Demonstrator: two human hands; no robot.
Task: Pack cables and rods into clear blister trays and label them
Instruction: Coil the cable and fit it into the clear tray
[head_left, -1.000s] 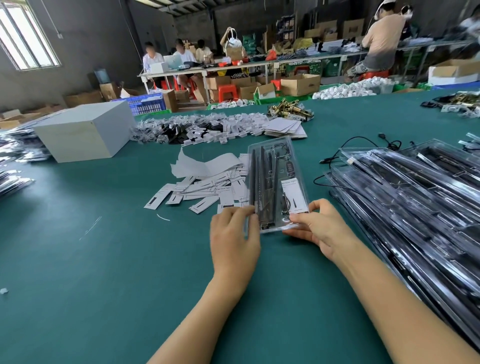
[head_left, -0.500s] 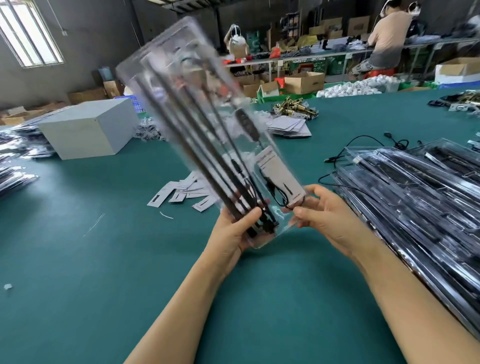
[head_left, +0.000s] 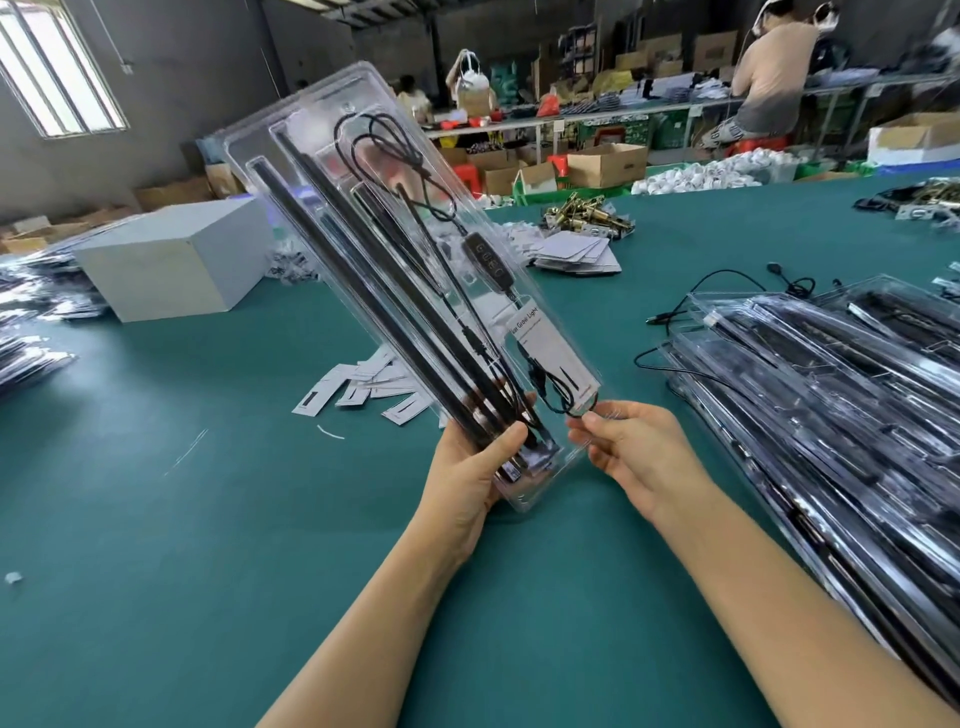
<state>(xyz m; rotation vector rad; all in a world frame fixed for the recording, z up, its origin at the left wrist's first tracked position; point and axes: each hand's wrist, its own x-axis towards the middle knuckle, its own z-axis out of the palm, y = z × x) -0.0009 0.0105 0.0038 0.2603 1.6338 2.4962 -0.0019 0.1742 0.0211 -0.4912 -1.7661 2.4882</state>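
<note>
From where I watched, left hand (head_left: 475, 470) gripped the filled, labelled tray (head_left: 410, 291) tilted toward 11 o'clock, right hand (head_left: 631, 449) pinched its corner, so only stacking on the pile (head_left: 810, 395) at 3 o'clock looked left.

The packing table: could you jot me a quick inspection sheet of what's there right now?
Surface: green table, bare in front of the person.
Job's things: clear blister tray held up tilted, with black rods, a coiled cable and a white label inside.
Clutter: loose label cards; pile of packed trays at right; white box; brass hardware.
Grippers: left hand grips the tray's lower end; right hand pinches its lower corner.
Cables: loose black cable by the pile.
Surroundings: seated workers, cardboard boxes.
</note>
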